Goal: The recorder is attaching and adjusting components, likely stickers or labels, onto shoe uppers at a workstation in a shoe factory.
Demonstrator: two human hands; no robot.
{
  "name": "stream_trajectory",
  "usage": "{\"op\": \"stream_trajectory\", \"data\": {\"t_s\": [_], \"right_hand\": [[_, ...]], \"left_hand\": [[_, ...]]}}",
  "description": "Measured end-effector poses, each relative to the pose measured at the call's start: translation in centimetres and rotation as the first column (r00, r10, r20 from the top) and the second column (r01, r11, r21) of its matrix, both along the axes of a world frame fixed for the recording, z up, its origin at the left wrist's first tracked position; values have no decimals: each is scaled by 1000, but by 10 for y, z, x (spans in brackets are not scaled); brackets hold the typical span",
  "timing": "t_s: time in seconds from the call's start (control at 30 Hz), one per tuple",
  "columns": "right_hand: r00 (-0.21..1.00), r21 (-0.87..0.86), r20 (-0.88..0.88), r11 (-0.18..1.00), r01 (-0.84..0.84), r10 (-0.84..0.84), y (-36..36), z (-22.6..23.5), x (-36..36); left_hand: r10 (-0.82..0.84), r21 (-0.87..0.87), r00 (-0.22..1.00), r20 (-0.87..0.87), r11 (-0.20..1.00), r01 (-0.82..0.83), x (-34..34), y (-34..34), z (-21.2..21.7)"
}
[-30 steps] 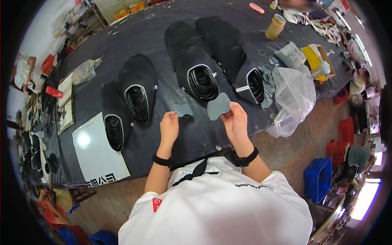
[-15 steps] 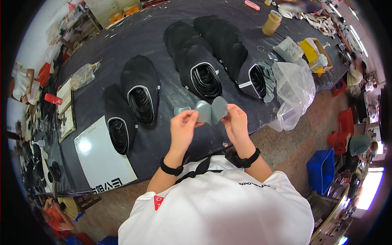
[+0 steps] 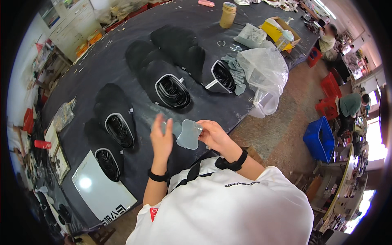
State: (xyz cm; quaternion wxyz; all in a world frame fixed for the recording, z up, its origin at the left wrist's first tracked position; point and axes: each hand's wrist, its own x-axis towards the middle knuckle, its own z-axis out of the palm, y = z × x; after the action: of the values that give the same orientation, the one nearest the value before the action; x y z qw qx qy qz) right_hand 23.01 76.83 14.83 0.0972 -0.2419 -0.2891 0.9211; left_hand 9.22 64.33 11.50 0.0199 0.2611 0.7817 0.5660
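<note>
My right hand (image 3: 214, 136) holds a flat grey rounded piece (image 3: 189, 134) by its edge, just above the near side of the dark table (image 3: 102, 65). My left hand (image 3: 162, 141) is raised beside it, pinching a second grey piece (image 3: 168, 128) that sits partly behind the first. Both hands wear black wristbands. On the table beyond lie several stacks of black shoe uppers with white-edged openings: two at the left (image 3: 118, 122) (image 3: 107, 162) and two further back (image 3: 169, 87) (image 3: 220, 74).
A white board (image 3: 100, 194) lies at the table's near left corner. A crumpled clear plastic bag (image 3: 265, 75) and grey fabric scraps (image 3: 238, 71) sit at the right edge, a tan jar (image 3: 228, 14) and yellow box (image 3: 275, 30) farther back. A blue crate (image 3: 320, 139) stands on the floor; people work at right.
My hands rose off the table and came together. The two grey pieces, held apart a second ago, now overlap in front of me.
</note>
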Motion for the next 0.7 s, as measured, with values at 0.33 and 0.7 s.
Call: {"op": "stream_trajectory", "data": {"t_s": [0.33,0.7], "right_hand": [[996,250,73,966,-70,53,11,22,1],[977,561,170,828,13,-130,41,13,-17]], "left_hand": [[-330,292,806,491,934,205,38,21,54],[-51,31,966,253,999,45,54,9,52]]}}
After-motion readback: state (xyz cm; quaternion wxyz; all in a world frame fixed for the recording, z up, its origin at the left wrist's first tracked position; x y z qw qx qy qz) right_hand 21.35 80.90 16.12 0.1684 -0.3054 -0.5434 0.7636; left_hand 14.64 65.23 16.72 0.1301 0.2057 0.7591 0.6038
